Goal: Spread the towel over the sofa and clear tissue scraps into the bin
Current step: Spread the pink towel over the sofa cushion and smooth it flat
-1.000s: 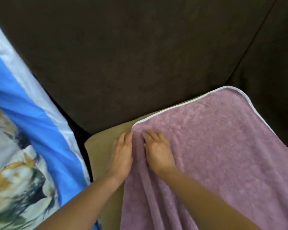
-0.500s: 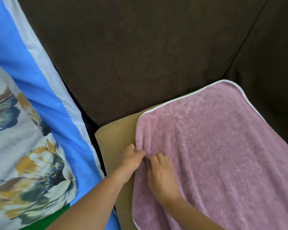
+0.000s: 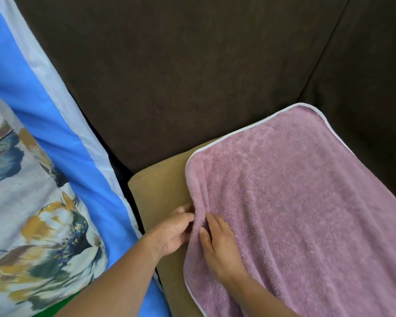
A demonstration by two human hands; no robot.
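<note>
Both hands at the towel's left edge, a raised fold between them

The left hand pinches the towel edge; the right hand lies flat on the pile just beside it. The towel stretches away to their right over the tan cushion of the sofa, its long axis running up-right to down-left. One towel, one patterned pillow; no tissue scraps or bin in view.

The left hand curls, its fingers pinched together. The right hand lies flat, palm down, just beside it.
</note>
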